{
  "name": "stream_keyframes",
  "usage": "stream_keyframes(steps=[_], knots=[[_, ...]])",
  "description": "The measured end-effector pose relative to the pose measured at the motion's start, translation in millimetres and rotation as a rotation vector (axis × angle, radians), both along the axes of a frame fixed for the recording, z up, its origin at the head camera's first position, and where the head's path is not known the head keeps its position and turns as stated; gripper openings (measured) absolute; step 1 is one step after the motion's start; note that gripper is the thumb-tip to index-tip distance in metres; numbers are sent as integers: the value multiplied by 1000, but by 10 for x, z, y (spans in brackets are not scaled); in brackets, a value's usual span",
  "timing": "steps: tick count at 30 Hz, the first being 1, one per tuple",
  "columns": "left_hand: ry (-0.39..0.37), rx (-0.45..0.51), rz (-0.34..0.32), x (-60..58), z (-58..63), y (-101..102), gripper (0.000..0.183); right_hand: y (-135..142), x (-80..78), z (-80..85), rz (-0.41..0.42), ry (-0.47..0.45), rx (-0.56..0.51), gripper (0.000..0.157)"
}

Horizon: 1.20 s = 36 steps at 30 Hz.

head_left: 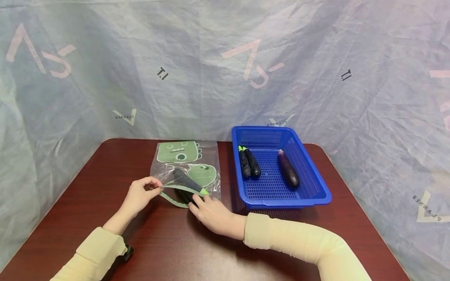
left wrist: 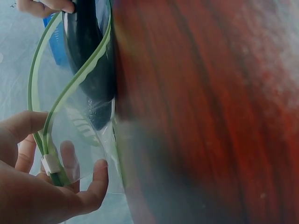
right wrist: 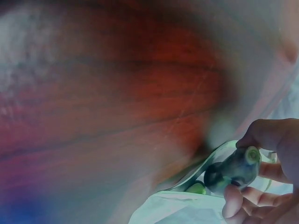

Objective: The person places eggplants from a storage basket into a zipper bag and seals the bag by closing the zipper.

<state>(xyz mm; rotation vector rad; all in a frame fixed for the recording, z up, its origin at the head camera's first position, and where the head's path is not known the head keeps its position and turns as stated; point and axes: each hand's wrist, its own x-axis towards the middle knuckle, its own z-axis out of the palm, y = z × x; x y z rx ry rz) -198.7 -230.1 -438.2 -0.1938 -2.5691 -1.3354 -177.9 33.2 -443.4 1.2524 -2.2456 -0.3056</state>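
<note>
A clear zip bag point(head_left: 179, 152) with green cartoon prints lies flat, its green-edged mouth open toward me. My left hand point(head_left: 138, 195) pinches one corner of the mouth, by the white slider point(left wrist: 50, 164). At the other side, my right hand point(head_left: 212, 214) grips a dark eggplant point(right wrist: 233, 172) near its stem end. Most of this eggplant's length is inside the bag in the left wrist view. Another dark eggplant point(head_left: 186, 177) with a bright green end lies within the bag, and its green tip point(right wrist: 196, 188) shows beside the held one.
A blue perforated basket point(head_left: 284, 203) stands to the right of the bag. Inside it, two dark eggplants with green ends point(head_left: 244, 162) lie along the left wall, and a larger purple eggplant point(head_left: 289, 169) lies at the right. Grey printed cloth point(head_left: 197, 97) hangs behind the red-brown table point(head_left: 197, 249).
</note>
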Motion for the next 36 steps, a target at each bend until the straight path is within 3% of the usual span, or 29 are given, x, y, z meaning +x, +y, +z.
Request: stream_keyframes(steps=[7,14,24,29,36], knots=[[5,20,3,20,-33,-15,10,-40,-36,-66,-13,-6,9,16],[17,8,2,17,-38,-18,10,3,-22,-47,-8,-35,20,24],[14,17,-3,15,-24,-14,9,129,-6,-24,14,-80,-6,23],[1,26,-8,15,-8,-12,7,214,-3,-21,13,-114,-33,27],[6,42,-15,3,-2,-20,7,309,-5,-83,55,-209,-139,20]])
